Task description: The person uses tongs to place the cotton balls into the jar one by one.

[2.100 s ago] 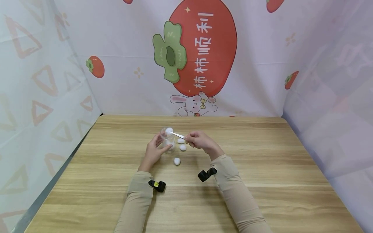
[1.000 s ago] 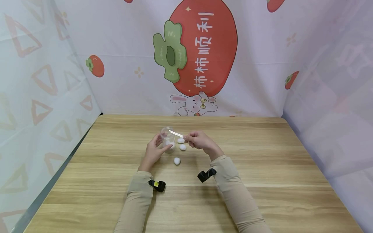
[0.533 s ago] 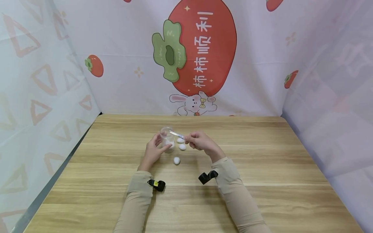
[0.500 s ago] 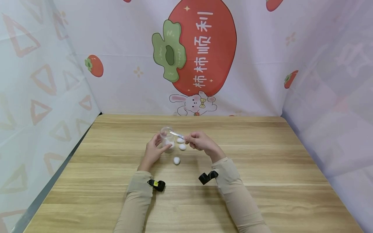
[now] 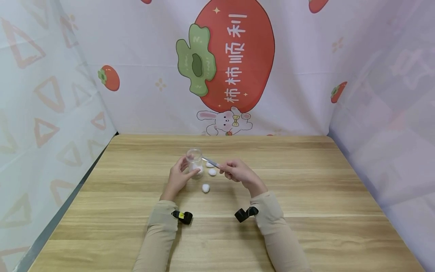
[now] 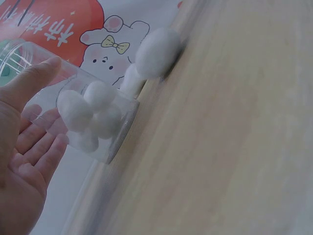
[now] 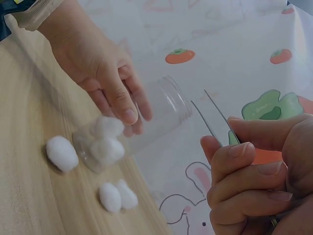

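My left hand (image 5: 178, 175) holds a clear open-topped jar (image 5: 195, 155) standing upright on the table, thumb on one side and fingers on the other. Several white cotton balls (image 6: 95, 110) lie at the bottom of the jar. Metal tweezers (image 7: 209, 125) are pinched in my right hand (image 5: 240, 174); their tips are spread, with nothing between them, just right of the jar's rim. On the table, one cotton ball (image 5: 205, 188) lies in front of the jar. Two more, a nearer cotton ball (image 5: 212, 172) and a farther cotton ball (image 5: 209, 165), sit to its right, partly under the tweezers in the head view.
The wooden table (image 5: 306, 181) reaches back to a printed cloth backdrop (image 5: 142, 102) with a large persimmon and a rabbit. Cloth also hangs at both sides. Black wrist cameras, a left camera (image 5: 183, 216) and a right camera (image 5: 246, 214), sit over the sleeves.
The cotton ball that the tweezers held at the jar's mouth has gone into the jar. My right hand has since drawn the tweezers right and toward me, away from the mouth; the left stays still.
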Motion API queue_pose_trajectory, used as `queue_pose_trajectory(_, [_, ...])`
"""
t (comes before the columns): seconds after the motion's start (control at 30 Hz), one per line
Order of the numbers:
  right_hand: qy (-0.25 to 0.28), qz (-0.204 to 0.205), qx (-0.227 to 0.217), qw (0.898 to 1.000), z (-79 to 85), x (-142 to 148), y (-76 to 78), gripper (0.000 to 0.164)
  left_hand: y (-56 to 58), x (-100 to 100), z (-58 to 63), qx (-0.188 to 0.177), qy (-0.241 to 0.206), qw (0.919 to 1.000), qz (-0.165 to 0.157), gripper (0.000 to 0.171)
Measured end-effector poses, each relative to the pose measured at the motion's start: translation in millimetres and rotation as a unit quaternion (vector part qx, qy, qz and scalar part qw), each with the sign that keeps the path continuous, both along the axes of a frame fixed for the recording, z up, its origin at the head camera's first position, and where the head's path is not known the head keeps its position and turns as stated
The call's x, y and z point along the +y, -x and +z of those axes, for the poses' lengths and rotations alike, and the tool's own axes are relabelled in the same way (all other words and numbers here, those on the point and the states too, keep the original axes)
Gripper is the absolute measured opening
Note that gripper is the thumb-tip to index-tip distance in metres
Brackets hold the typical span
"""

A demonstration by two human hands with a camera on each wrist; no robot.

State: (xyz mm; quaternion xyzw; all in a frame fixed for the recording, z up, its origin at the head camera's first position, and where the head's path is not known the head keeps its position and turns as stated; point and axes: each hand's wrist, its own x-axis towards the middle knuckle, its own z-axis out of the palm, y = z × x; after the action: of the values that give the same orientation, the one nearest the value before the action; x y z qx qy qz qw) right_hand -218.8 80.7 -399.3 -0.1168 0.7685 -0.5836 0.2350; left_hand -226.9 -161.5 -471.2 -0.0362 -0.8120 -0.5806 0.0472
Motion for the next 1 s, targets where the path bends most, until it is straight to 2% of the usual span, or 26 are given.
queue_pose_trajectory(0.5, [0.01, -0.01, -0.005, 1.0, -7.8, 10.3, -12.5, 0.03, -0.2, -1.1, -5.7, 0.002, -0.007, 1.0, 0.0, 0.069])
queue_pose_trajectory(0.77, [0.013, -0.017, -0.006, 1.0, -9.3, 12.8, -13.9, 0.028, 0.3, -0.3, -4.3, 0.007, 0.009, 0.9999, -0.001, 0.069])
queue_pose_trajectory(1.0, [-0.002, -0.008, -0.016, 1.0, -12.0, 16.3, -12.8, 0.035, 1.5, -1.0, -2.3, 0.011, 0.01, 0.9999, -0.005, 0.067])
